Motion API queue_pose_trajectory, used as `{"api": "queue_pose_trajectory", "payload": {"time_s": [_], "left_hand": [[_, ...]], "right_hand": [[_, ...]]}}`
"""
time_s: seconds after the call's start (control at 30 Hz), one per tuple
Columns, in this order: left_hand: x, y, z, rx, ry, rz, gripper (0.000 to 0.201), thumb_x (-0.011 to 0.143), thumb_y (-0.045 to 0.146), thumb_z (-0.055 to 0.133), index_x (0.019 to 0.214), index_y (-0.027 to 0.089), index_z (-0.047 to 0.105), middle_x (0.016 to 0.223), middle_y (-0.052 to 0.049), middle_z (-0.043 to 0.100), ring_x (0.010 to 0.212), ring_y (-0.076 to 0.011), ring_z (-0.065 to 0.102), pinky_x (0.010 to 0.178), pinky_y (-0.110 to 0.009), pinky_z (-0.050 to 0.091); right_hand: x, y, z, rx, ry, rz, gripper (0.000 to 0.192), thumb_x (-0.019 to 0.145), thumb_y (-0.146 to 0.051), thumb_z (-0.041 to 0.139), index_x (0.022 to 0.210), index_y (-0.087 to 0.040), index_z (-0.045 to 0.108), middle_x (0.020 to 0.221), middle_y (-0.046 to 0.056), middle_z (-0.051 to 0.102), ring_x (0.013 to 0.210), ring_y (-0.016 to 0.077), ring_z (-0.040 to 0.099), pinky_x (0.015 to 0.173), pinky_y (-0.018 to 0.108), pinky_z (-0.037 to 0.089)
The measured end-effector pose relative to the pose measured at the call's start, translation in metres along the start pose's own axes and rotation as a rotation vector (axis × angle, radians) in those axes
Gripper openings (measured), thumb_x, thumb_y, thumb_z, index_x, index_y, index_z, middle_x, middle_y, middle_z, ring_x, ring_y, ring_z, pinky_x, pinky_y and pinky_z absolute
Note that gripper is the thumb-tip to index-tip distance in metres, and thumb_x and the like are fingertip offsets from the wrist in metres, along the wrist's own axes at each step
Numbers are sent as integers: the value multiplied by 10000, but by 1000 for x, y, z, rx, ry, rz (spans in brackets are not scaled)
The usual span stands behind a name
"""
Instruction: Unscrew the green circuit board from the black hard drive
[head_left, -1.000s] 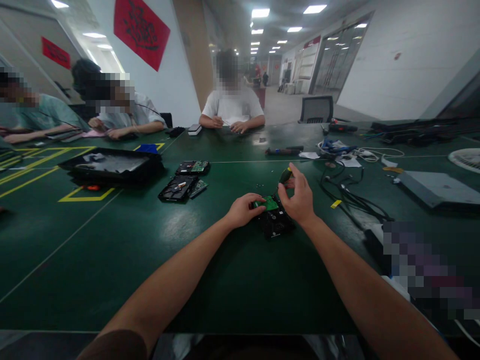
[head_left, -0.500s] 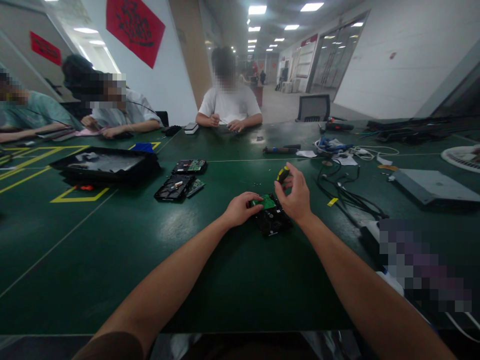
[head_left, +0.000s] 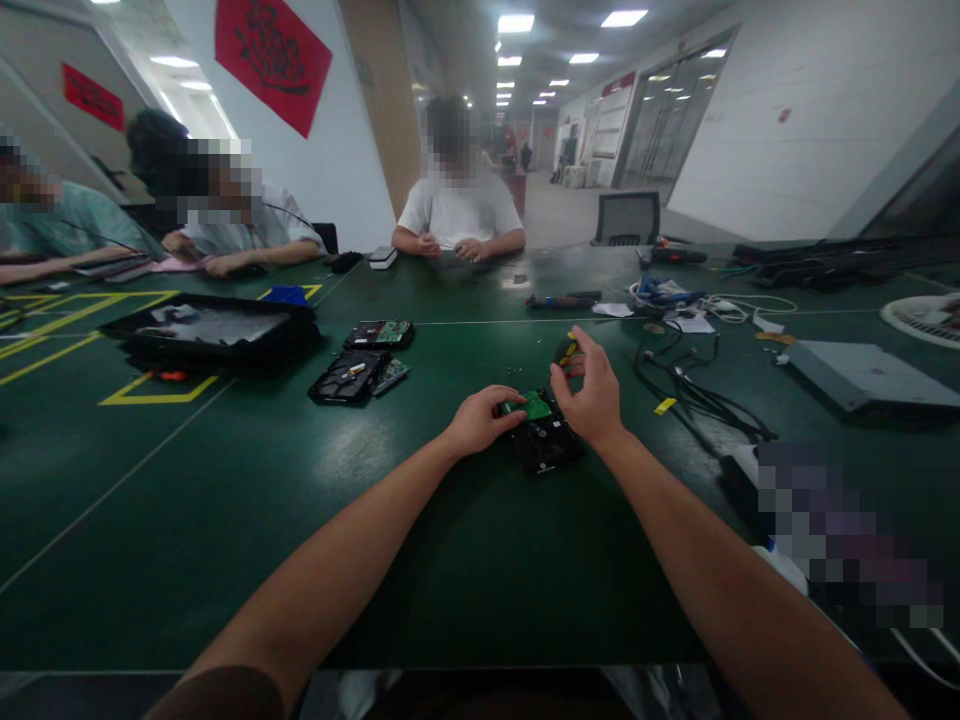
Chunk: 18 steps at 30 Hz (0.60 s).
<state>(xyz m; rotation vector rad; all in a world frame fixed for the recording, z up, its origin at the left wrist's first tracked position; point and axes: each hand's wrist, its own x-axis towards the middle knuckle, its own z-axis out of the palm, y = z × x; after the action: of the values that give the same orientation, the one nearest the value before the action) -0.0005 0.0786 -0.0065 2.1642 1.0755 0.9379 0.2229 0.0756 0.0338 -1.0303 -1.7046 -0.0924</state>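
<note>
Head view from beside the table (head_left: 450, 570), forward and down, far corridor (head_left: 559, 212) seemingly hazy.

Both bare forearms (head_left: 360, 520) converge on the hard drive (head_left: 546, 446). The left hand (head_left: 481, 418) lies at its left edge, fingers (head_left: 507, 394) bent, thumb (head_left: 511, 420) parted from them; the right hand (head_left: 594, 396) stands raised at its far right corner, index finger (head_left: 588, 350) above the thumb.

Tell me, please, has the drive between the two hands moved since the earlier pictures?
No. The drive keeps its place against the yellow tag; the camera's view shifted, so both appear slightly further left.
</note>
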Motion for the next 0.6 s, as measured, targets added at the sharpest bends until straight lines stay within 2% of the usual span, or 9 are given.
{"api": "queue_pose_trajectory", "payload": {"time_s": [0.2, 0.43, 0.6], "left_hand": [[0, 3, -1, 17, -5, -25, 292, 898, 363, 727, 1163, 241, 744, 1282, -63, 683, 921, -183, 651, 847, -337, 541], [0, 4, -1, 19, -8, -32, 296, 900, 367, 722, 1167, 240, 741, 1285, -63, 680, 888, -175, 645, 817, -331, 539], [0, 4, -2, 26, -15, -31, 311, 899, 384, 721, 1176, 245, 739, 1289, -60, 677, 880, -171, 644, 798, -323, 535]], "right_hand": [[1, -2, -1, 7, 7, 11, 635, 932, -303, 622, 1514, -271, 370, 1252, 131, 600, 845, 229, 682, 774, 478, 653], [0, -2, 0, 26, -5, 6, 642, 935, -273, 604, 1528, -275, 357, 1267, 129, 599, 854, 224, 687, 809, 472, 644], [1, -4, -3, -3, -10, 8, 635, 931, -313, 625, 1519, -286, 386, 1208, 111, 599, 857, 230, 663, 817, 495, 642]]}}
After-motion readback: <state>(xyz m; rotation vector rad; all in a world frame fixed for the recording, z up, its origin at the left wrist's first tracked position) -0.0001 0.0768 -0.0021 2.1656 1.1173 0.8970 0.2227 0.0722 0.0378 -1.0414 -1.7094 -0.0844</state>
